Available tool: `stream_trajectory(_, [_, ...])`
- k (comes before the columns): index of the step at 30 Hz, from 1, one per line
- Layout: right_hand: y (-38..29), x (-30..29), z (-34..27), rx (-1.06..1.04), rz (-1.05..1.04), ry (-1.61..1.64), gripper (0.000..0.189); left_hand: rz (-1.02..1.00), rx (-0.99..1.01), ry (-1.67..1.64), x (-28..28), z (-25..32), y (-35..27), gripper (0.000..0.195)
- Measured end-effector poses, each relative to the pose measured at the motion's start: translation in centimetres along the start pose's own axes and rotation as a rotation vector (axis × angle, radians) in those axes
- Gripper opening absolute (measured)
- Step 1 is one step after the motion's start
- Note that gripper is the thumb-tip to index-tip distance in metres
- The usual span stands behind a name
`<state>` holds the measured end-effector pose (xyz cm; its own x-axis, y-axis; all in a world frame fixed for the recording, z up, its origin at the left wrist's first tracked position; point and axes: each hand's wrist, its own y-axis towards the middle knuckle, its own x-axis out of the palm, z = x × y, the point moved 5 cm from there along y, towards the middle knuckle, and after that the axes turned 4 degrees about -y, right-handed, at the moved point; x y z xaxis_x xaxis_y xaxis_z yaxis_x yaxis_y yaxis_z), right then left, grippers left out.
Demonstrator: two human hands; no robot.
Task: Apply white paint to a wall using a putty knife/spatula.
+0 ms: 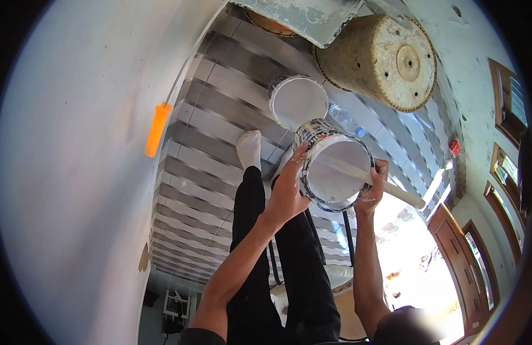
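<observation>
A paint bucket (315,129) with a printed, paint-smeared side is tilted in front of my legs, its open mouth facing up towards me. Pale paint shows inside. My left hand (289,185) grips the bucket's left side, with white spots on the fingers. On the opposite side, my right hand (373,187) holds the rim, and white smears mark it too. A pale stick (397,192) slants out of the paint, over the rim and past my right hand. Just beyond, a second bucket (298,103) with pale contents stands on the tiled floor.
A clear plastic bottle (345,118) with a blue cap lies near the buckets. Farther off are a round tub (406,64) with holes in its base and a paint-spattered grey container (309,19). An orange-handled tool (158,129) is by the left wall (85,129). A wooden door (457,263) stands right.
</observation>
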<state>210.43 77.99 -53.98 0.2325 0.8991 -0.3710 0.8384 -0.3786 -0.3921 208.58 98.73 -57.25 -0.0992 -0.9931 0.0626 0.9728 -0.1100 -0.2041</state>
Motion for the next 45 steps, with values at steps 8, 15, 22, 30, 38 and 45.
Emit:
stream_trajectory(8, [0.1,0.1,-0.5,0.074,0.024,0.072,0.03,-0.013,-0.006,0.08,-0.3,0.6,0.5,0.083])
stream_trajectory(15, [-1.4,-2.9,-5.3,0.011,0.045,-0.004,0.029,-0.045,0.093,0.099,0.5,6.9,1.1,0.079])
stream_trajectory(22, [0.4,-8.3,-12.0,-0.266,0.076,-0.163,0.03,-0.137,0.149,0.179,3.4,15.1,4.8,0.075])
stream_trajectory(30, [8.5,-14.2,-16.0,-0.182,0.2,0.095,0.029,-0.174,0.312,0.245,9.0,19.6,13.3,0.069])
stream_trajectory(38, [20.4,-17.0,-15.9,-0.293,0.104,0.067,0.026,0.008,0.357,0.121,15.1,16.1,20.3,0.074])
stream_trajectory(45, [26.4,-18.0,-13.6,-0.389,-0.132,-0.054,0.038,0.126,0.332,0.165,17.5,14.0,21.4,0.076])
